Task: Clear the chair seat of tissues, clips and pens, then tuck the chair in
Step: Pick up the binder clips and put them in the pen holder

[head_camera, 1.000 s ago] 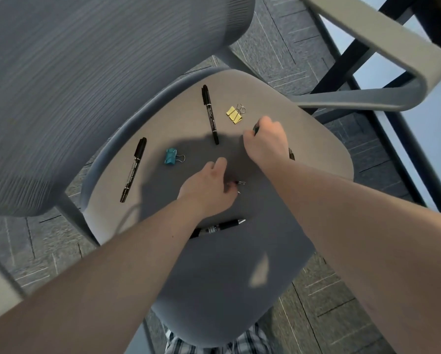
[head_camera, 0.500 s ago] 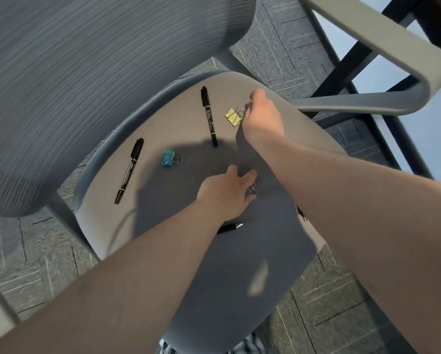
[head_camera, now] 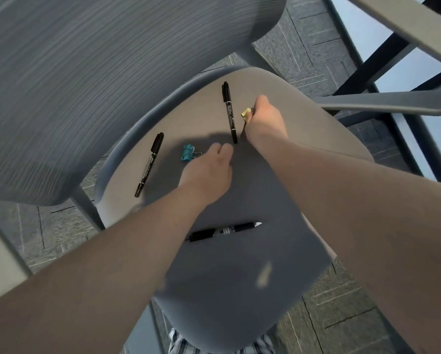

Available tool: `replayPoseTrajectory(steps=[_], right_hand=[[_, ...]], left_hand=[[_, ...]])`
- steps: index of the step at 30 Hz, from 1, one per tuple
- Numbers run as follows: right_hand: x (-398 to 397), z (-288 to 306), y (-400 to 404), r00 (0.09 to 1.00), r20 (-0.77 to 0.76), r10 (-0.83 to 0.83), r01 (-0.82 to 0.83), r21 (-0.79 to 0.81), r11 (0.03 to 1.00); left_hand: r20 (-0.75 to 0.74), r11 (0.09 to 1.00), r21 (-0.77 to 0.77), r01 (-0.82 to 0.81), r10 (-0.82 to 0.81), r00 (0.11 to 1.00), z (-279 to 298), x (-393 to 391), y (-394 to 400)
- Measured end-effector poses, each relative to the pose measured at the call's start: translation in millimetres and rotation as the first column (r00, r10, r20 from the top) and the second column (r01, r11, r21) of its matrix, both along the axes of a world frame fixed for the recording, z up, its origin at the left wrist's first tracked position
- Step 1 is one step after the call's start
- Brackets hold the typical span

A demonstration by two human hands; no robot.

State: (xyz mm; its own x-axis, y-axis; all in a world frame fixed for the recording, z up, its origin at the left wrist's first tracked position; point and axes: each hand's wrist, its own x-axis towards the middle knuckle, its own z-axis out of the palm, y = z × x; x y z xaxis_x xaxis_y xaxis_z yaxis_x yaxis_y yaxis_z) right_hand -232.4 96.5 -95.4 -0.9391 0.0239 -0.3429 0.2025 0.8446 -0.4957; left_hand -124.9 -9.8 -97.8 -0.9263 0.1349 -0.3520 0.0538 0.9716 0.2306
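Note:
The grey chair seat (head_camera: 188, 116) fills the middle of the view. My right hand (head_camera: 265, 121) is at its far right side, fingers pinched on a yellow binder clip (head_camera: 246, 113). My left hand (head_camera: 209, 169) is curled shut just right of a teal binder clip (head_camera: 187, 153), not touching it; a small clip is hidden in the fist. A black marker (head_camera: 229, 112) lies between my hands. A second black marker (head_camera: 149, 164) lies at the seat's left. A black ballpoint pen (head_camera: 224, 231) lies under my left forearm.
The chair's mesh backrest (head_camera: 112, 72) looms at the upper left. A grey armrest (head_camera: 393, 103) runs along the right. Behind it stand black table legs (head_camera: 367, 60). Grey carpet tiles (head_camera: 342, 315) surround the chair.
My right hand went from the seat's right side up to the yellow clip and closed on it. My left hand closed over the small clip, then moved toward the teal clip.

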Motion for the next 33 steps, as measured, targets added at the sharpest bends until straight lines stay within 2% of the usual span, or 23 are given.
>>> replayPoseTrajectory(steps=[4, 8, 12, 17, 20, 25, 29, 33], right_hand=[[9.8, 5.7, -0.5, 1.0, 0.016, 0.003, -0.003, -0.009, 1.0], [18.5, 11.0, 0.5, 1.0, 0.031, 0.003, -0.002, -0.009, 1.0], [25.1, 14.9, 4.1, 1.0, 0.019, -0.003, 0.003, -0.008, 1.0], [29.6, 17.2, 11.2, 0.999, 0.023, -0.023, 0.023, 0.01, 1.0], [33.4, 19.4, 17.3, 0.999, 0.026, -0.029, 0.03, -0.02, 0.999], [46.1, 29.8, 29.8, 0.999, 0.024, -0.039, 0.04, -0.051, 0.998], [55.3, 37.9, 42.5, 0.995, 0.021, -0.093, 0.094, -0.048, 0.994], [69.3, 48.7, 58.2, 0.995, -0.012, -0.104, 0.103, -0.075, 0.992]], left_hand=[[-0.08, 0.968, 0.045, -0.245, 0.248, 0.965, 15.5, -6.1, -21.1], [-0.039, 0.925, 0.04, -0.377, 0.378, 0.925, 17.1, -8.6, -36.0], [-0.011, 0.932, 0.044, -0.359, 0.36, 0.933, 8.2, -10.4, -33.2], [0.079, 0.917, -0.044, -0.396, 0.398, 0.914, -13.2, -17.9, -35.9], [0.078, 0.903, 0.003, -0.429, 0.428, 0.901, -22.6, -17.1, -41.3], [0.117, 0.879, -0.026, -0.476, 0.476, 0.872, -14.4, -14.7, -38.6], [0.185, 0.886, -0.099, -0.453, 0.464, 0.866, -10.7, -16.0, -38.3], [0.153, 0.909, -0.041, -0.416, 0.417, 0.896, 11.8, -12.8, -24.4]])
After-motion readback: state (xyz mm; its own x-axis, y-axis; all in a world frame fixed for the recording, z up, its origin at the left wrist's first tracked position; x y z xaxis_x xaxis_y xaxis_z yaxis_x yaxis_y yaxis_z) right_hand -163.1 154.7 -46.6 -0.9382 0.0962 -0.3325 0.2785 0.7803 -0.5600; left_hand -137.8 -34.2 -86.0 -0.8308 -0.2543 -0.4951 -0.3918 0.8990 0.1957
